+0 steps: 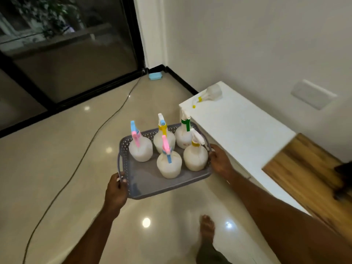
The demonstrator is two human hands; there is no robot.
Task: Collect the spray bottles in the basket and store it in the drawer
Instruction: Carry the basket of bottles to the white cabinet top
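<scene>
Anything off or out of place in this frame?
Yes: one spray bottle lies on its side on the white cabinet, outside the grey basket, where five stand upright.

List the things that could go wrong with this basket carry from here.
1. Five spray bottles stand loose in the shallow basket, held at each end by the left hand and right hand; a tilt could topple them.
2. A cable crosses the floor: trip hazard.
3. One bottle lies on the white cabinet, possibly forgotten.
</scene>
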